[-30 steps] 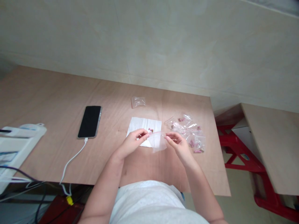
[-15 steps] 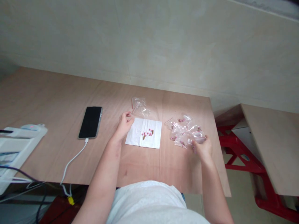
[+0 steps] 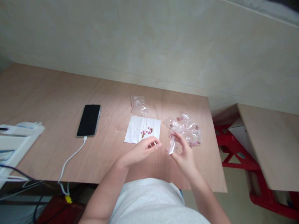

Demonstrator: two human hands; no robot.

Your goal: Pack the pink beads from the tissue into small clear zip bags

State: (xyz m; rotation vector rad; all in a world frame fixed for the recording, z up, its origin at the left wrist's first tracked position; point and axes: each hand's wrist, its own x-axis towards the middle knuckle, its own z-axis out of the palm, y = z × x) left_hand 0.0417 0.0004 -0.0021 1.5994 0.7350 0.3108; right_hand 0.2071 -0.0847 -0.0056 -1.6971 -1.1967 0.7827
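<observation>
My right hand pinches a small clear zip bag between thumb and fingers, off the near left side of a pile of clear bags with pink and brown pills inside. My left hand hovers by the near edge of a white paper sheet, fingers curved with a gap from the thumb and nothing seen between them. On that sheet lie several loose pink pills and brown capsules. Flattened clear bags rest just beyond the paper.
A black phone with a white charging cable lies to the left. Further left stands a white device with cords. Past the table's right edge are a red stool and another wooden table.
My left hand has moved from the bags behind the paper to its near edge. My right hand has come left from the pile with one bag in its fingers.
</observation>
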